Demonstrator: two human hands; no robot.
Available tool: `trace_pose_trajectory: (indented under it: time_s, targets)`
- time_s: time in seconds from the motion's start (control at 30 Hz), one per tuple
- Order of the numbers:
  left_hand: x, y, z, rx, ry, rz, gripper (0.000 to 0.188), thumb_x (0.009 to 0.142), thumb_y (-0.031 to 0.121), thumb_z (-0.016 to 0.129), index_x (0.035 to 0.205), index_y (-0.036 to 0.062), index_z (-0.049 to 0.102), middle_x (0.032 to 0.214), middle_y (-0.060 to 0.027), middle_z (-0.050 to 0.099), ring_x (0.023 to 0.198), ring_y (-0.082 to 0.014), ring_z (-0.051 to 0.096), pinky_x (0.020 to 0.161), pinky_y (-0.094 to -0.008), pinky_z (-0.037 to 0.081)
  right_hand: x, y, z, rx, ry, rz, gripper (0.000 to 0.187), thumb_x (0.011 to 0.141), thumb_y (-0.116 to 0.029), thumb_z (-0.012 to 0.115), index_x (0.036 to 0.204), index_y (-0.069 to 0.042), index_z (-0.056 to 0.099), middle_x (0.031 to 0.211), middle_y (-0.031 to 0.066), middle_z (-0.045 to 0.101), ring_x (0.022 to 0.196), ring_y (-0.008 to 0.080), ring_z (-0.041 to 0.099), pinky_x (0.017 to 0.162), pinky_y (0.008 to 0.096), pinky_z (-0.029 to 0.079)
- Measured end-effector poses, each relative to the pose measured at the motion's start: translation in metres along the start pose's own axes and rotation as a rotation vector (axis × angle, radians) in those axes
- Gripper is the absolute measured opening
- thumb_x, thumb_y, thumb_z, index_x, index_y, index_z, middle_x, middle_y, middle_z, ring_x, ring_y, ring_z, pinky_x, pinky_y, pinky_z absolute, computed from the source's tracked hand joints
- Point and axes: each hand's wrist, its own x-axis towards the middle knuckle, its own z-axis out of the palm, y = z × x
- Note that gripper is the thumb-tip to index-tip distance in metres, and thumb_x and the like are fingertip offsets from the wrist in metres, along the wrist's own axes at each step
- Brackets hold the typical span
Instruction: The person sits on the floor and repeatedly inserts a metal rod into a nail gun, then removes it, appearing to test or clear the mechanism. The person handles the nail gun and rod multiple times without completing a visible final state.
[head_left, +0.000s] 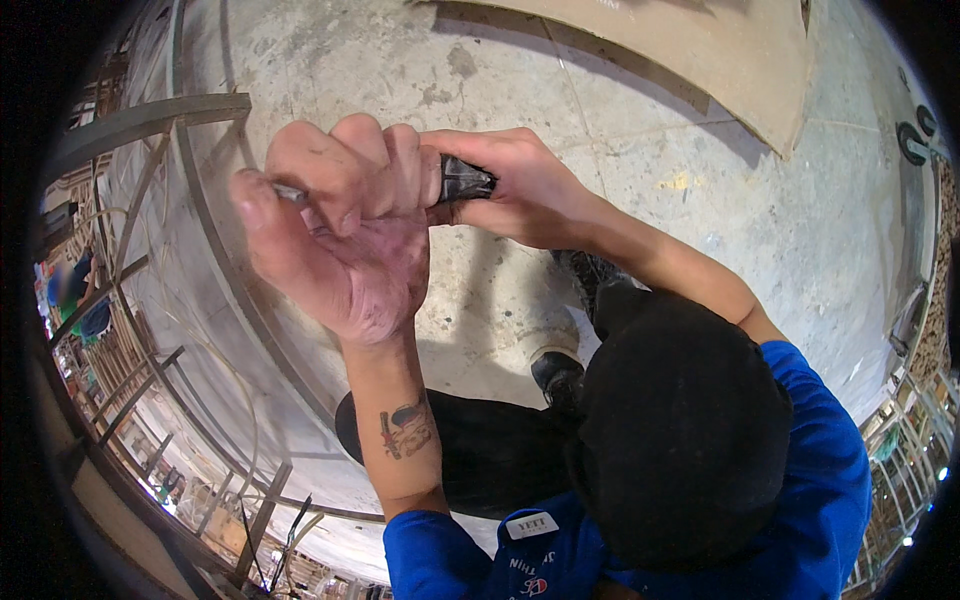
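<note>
My left hand point(345, 215) is closed in a fist, palm side up, at the upper left of the middle. A small grey tip point(290, 191) shows between its thumb and forefinger. Out of the little-finger side of the fist comes a dark piece wrapped in shiny black tape point(467, 180), perhaps a handle. My right hand point(525, 185) closes round the other end of this wrapped piece, its fingers against the left fist. Most of the held thing lies hidden inside the hands, so its kind cannot be made out.
Below the hands is a stained concrete floor point(500, 330), with my black boots point(560, 378) on it. A metal frame point(210, 108) stands at left, with a thin cable point(215, 350) near it. A large tan board point(700, 50) lies at top right. Wheels point(912, 143) show at far right.
</note>
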Motion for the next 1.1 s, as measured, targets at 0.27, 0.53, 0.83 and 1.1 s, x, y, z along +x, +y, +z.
trace_pose_trajectory:
  time_s: [0.27, 0.53, 0.83, 1.1]
  targets:
    - [0.005, 0.003, -0.002, 0.013, -0.149, 0.085, 0.054, 0.106, 0.057, 0.039, 0.072, 0.0161, 0.034, 0.064, 0.0043, 0.026, 0.059, -0.0119, 0.023, 0.057, -0.0286, 0.025, 0.005, -0.001, 0.005, 0.010, 0.015, -0.040, 0.060, 0.082, -0.013, 0.081, 0.138, -0.005, 0.060, 0.099, 0.0175, 0.074, 0.085, 0.0258, 0.075, 0.075, 0.0356, 0.058]
    - [0.005, 0.022, 0.008, 0.203, -0.039, 0.112, 0.044, 0.106, 0.049, 0.050, 0.080, 0.0152, 0.037, 0.071, 0.0029, 0.029, 0.060, -0.0107, 0.024, 0.055, -0.0289, 0.026, 0.008, -0.007, 0.000, 0.048, -0.023, 0.041, 0.058, 0.084, -0.017, 0.081, 0.138, -0.008, 0.060, 0.107, 0.0177, 0.074, 0.093, 0.0264, 0.075, 0.082, 0.0361, 0.058]
    - [0.002, 0.011, 0.012, 0.266, 0.232, 0.185, 0.049, 0.107, 0.049, 0.050, 0.075, 0.0161, 0.031, 0.066, 0.0042, 0.023, 0.057, -0.0091, 0.020, 0.048, -0.0246, 0.022, 0.011, -0.019, -0.003, -0.012, -0.132, 0.195, 0.063, 0.083, -0.005, 0.077, 0.143, -0.009, 0.058, 0.124, 0.0169, 0.071, 0.108, 0.0269, 0.072, 0.092, 0.0351, 0.057]
    - [-0.003, -0.009, 0.008, 0.273, 0.535, 0.289, 0.050, 0.109, 0.046, 0.047, 0.072, 0.0168, 0.030, 0.064, 0.0048, 0.022, 0.054, -0.0088, 0.020, 0.047, -0.0267, 0.020, 0.004, -0.008, 0.007, -0.118, -0.076, 0.149, 0.057, 0.084, -0.008, 0.075, 0.139, -0.005, 0.058, 0.122, 0.0189, 0.069, 0.112, 0.0340, 0.069, 0.092, 0.0393, 0.056]
